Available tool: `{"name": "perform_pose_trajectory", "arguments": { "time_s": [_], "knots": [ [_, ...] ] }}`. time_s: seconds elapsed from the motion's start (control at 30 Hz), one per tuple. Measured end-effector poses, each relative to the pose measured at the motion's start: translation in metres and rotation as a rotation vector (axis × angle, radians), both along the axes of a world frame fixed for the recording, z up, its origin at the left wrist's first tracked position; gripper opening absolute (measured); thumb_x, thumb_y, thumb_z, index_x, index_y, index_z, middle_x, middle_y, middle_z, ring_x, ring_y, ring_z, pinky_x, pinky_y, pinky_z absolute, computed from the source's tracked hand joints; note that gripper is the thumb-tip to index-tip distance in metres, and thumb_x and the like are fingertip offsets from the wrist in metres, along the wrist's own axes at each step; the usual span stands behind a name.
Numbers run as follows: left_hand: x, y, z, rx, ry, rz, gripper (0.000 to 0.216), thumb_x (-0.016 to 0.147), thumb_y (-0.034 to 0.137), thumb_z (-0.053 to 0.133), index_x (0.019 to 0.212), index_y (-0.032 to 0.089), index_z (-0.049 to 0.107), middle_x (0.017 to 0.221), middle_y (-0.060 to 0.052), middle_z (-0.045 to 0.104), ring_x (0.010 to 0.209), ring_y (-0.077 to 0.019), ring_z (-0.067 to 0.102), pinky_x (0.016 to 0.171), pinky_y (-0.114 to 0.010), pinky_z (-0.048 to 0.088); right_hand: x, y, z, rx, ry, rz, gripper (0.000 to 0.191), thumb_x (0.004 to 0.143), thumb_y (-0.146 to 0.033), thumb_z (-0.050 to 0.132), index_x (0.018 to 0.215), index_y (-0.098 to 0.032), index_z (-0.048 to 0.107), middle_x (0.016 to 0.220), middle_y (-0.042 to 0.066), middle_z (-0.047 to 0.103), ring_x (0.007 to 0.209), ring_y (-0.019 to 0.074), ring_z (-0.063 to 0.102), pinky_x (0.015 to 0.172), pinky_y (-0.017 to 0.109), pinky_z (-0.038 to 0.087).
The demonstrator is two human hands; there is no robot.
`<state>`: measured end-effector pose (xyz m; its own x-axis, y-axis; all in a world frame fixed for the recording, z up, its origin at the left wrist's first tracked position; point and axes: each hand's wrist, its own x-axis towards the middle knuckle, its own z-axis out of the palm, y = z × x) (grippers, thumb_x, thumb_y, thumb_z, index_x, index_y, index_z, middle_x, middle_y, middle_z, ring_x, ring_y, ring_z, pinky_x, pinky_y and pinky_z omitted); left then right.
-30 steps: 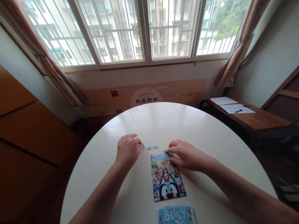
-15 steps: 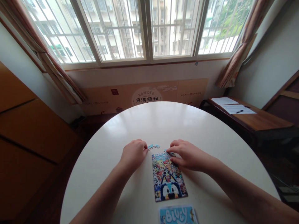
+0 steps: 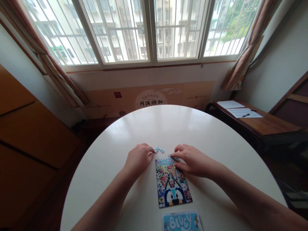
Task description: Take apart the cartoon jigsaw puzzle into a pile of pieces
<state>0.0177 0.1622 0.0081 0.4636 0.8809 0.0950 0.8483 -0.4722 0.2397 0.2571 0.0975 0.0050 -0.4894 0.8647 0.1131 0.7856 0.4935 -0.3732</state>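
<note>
A colourful jigsaw puzzle (image 3: 172, 183) with a blue cartoon dog lies on the white round table (image 3: 134, 128), mostly assembled. Beyond its top edge sit several small light-blue puzzle pieces (image 3: 159, 150). My left hand (image 3: 139, 158) rests left of these, thumb and index fingertip pinched at the leftmost piece. At the puzzle's upper right is my right hand (image 3: 191, 159), its fingers spread. The right index fingertip touches the top edge by a light-blue piece, and the thumb lies on the right side. Part of the puzzle's right edge is hidden by that hand.
A blue card or box lettered BLUEY (image 3: 181, 221) lies nearest me, cut off by the frame. To the right stands a wooden side table (image 3: 271, 120) with papers (image 3: 244, 112) and a pen. Orange cabinets (image 3: 31, 128) stand at left, and a barred window is ahead.
My left fingertips have moved slightly right, and the loose light-blue pieces have shifted and turned a little. The puzzle appears slightly further left. My right hand is almost still.
</note>
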Motion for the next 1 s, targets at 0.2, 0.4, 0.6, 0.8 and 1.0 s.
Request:
{"name": "perform_pose_trajectory", "arguments": {
  "time_s": [0.2, 0.4, 0.6, 0.8, 1.0],
  "knots": [
    [0.001, 0.001, -0.004, 0.007, -0.036, -0.055, 0.021, 0.09, 0.023, 0.059, 0.094, 0.03, 0.079, 0.106, -0.003, 0.071, 0.098, -0.023, 0.065, 0.082, -0.033, 0.051, -0.001, -0.001, -0.001, 0.017, -0.024, -0.005, 0.026, 0.088, -0.03, 0.065, 0.113, -0.025, 0.071, 0.109, 0.01, 0.066, 0.096, 0.0257, 0.059, 0.085, 0.041, 0.045],
    [0.001, 0.001, -0.01, 0.032, -0.038, -0.087, 0.024, 0.092, 0.024, 0.056, 0.101, 0.03, 0.077, 0.111, -0.003, 0.07, 0.1, -0.0234, 0.063, 0.086, -0.035, 0.052, -0.001, 0.0, -0.003, 0.024, -0.035, -0.004, 0.028, 0.088, -0.032, 0.065, 0.115, -0.026, 0.07, 0.109, 0.01, 0.065, 0.098, 0.0264, 0.058, 0.086, 0.041, 0.045],
    [0.006, -0.004, -0.006, 0.086, -0.113, -0.104, 0.025, 0.091, 0.021, 0.057, 0.109, 0.024, 0.073, 0.111, -0.006, 0.069, 0.101, -0.0239, 0.063, 0.091, -0.038, 0.051, 0.001, 0.0, -0.005, 0.005, 0.005, -0.021, 0.046, 0.087, -0.032, 0.068, 0.132, -0.024, 0.062, 0.115, 0.011, 0.065, 0.105, 0.028, 0.057, 0.092, 0.044, 0.045],
    [0.015, -0.017, 0.001, 0.007, -0.092, -0.179, 0.015, 0.089, 0.023, 0.06, 0.091, 0.025, 0.074, 0.093, -0.002, 0.071, 0.083, -0.0205, 0.066, 0.074, -0.033, 0.05, 0.006, 0.002, -0.005, 0.001, -0.008, -0.052, 0.04, 0.085, -0.034, 0.071, 0.123, -0.022, 0.067, 0.112, 0.011, 0.068, 0.104, 0.0276, 0.058, 0.091, 0.042, 0.046],
    [0.019, -0.021, -0.003, -0.051, -0.012, -0.295, 0.011, 0.084, 0.022, 0.062, 0.084, 0.026, 0.072, 0.082, 0.001, 0.07, 0.075, -0.0182, 0.063, 0.067, -0.03, 0.046, 0.007, 0.005, -0.007, 0.007, -0.008, -0.118, 0.012, 0.087, -0.029, 0.067, 0.096, -0.022, 0.072, 0.099, 0.007, 0.07, 0.097, 0.0251, 0.06, 0.087, 0.04, 0.046]
  ]
}}
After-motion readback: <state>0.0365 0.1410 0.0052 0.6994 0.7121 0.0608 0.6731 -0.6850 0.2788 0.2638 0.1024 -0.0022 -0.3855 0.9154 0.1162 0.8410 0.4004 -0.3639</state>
